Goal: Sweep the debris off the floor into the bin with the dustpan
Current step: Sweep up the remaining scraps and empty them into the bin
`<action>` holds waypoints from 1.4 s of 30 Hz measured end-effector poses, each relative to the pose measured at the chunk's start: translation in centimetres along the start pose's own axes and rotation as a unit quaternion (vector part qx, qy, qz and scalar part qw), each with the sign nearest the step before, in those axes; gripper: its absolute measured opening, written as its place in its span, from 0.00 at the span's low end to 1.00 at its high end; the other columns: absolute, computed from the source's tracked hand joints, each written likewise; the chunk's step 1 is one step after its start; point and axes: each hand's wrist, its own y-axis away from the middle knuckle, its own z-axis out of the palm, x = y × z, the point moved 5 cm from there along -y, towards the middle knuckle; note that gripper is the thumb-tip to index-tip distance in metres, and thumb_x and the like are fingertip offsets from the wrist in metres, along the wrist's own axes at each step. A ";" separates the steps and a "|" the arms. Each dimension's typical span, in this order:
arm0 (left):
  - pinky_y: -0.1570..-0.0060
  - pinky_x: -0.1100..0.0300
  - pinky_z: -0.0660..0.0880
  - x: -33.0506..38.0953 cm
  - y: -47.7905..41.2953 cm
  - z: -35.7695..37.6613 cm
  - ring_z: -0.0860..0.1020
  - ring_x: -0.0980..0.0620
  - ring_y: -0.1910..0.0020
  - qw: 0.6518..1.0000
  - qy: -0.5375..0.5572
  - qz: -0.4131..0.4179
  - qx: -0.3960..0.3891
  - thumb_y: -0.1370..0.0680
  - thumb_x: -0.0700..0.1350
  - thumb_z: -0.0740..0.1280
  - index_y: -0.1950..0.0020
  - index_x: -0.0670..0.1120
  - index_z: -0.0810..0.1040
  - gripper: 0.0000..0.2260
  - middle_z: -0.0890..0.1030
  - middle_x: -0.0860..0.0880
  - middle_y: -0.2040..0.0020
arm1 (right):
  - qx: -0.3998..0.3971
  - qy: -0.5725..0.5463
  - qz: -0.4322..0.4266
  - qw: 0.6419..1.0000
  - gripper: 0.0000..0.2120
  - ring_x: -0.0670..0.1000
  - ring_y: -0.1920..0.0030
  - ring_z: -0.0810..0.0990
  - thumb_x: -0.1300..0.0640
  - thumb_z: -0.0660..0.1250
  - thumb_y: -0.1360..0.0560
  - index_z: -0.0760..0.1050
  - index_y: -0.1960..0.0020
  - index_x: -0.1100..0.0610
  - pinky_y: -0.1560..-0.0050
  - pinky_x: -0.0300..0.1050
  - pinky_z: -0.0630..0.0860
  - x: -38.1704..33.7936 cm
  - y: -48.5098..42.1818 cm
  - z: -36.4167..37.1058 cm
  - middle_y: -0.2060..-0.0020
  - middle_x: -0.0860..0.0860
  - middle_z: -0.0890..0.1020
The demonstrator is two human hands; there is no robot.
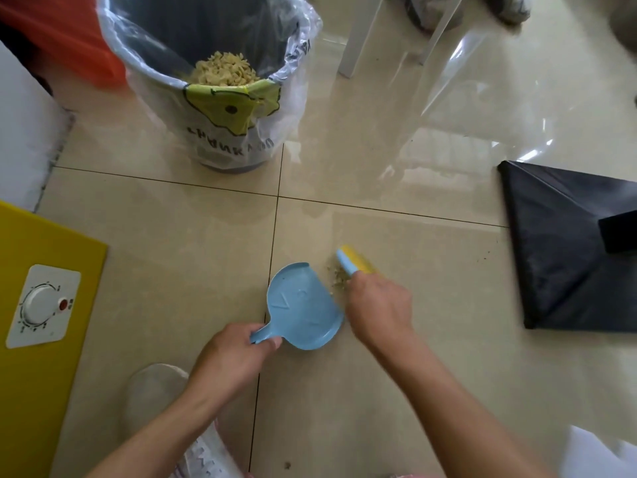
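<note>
While our left hand (238, 353) clasps the blue dustpan (303, 307) flat on the floor (431, 270), our right hand (379, 307), its grip clenched on the brush (353, 262), should flick the debris (336, 276) leftward in short strokes, bin (213, 81) waiting beyond.

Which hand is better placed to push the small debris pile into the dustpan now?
The right hand. It holds the brush directly at the debris pile, beside the open edge of the dustpan. The left hand grips the dustpan handle and steadies it.
</note>
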 end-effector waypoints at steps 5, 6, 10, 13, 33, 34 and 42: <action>0.68 0.57 0.62 1.7 -1.0 0.5 0.68 0.49 0.73 1.000 -0.013 -0.003 -0.004 0.25 0.54 0.67 0.67 0.53 0.79 0.12 0.69 0.53 0.78 | -0.020 -0.024 -0.127 0.991 0.08 0.62 0.57 0.79 0.57 0.59 0.20 0.74 0.42 0.53 0.72 0.46 0.52 -5.5 5.4 -1.1 0.51 0.54 0.83; 0.69 0.57 0.63 1.6 -1.0 0.4 0.68 0.49 0.73 1.000 -0.010 -0.003 -0.008 0.26 0.54 0.67 0.69 0.55 0.78 0.11 0.70 0.53 0.79 | -0.022 -0.034 -0.139 0.989 0.07 0.62 0.62 0.75 0.56 0.58 0.19 0.73 0.45 0.53 0.73 0.47 0.50 -5.8 6.5 -1.8 0.54 0.54 0.83; 0.66 0.57 0.66 0.1 -0.7 0.0 0.71 0.51 0.73 0.999 0.033 -0.007 -0.008 0.25 0.52 0.68 0.59 0.56 0.85 0.07 0.71 0.55 0.80 | -0.015 -0.065 -0.150 0.986 0.09 0.62 0.62 0.73 0.49 0.53 0.16 0.68 0.50 0.50 0.72 0.51 0.57 -3.8 8.9 -4.0 0.60 0.52 0.79; 0.65 0.56 0.65 -1.7 0.0 0.1 0.68 0.52 0.73 0.997 0.077 -0.011 -0.015 0.23 0.53 0.69 0.55 0.58 0.86 0.06 0.69 0.56 0.79 | 0.005 -0.056 -0.078 0.995 0.14 0.61 0.51 0.81 0.46 0.51 0.16 0.73 0.41 0.49 0.60 0.51 0.69 0.4 6.7 -5.1 0.53 0.53 0.83; 0.68 0.59 0.59 -1.1 1.5 -3.4 0.63 0.52 0.72 0.978 0.206 0.032 0.008 0.31 0.50 0.77 0.54 0.57 0.89 0.07 0.67 0.50 0.71 | 0.078 -0.272 -0.152 0.947 0.14 0.48 0.56 0.83 0.44 0.55 0.17 0.75 0.37 0.44 0.54 0.50 0.79 -2.8 6.2 -7.2 0.56 0.45 0.85; 0.67 0.59 0.60 -0.3 1.4 -4.9 0.63 0.52 0.72 0.972 0.228 0.042 0.023 0.34 0.52 0.77 0.53 0.54 0.90 0.11 0.68 0.48 0.71 | 0.092 -0.332 -0.147 0.927 0.13 0.44 0.54 0.83 0.46 0.58 0.17 0.78 0.38 0.43 0.51 0.48 0.79 -2.3 5.7 -8.8 0.55 0.42 0.86; 0.75 0.65 0.60 11.1 5.7 -17.5 0.63 0.51 0.77 0.949 0.204 0.169 0.169 0.26 0.48 0.77 0.59 0.51 0.87 0.02 0.66 0.49 0.77 | 0.171 -0.667 -0.097 0.718 0.08 0.42 0.76 0.66 0.53 0.68 0.21 0.84 0.46 0.53 0.71 0.33 0.65 -1.9 -1.3 -22.0 0.78 0.42 0.70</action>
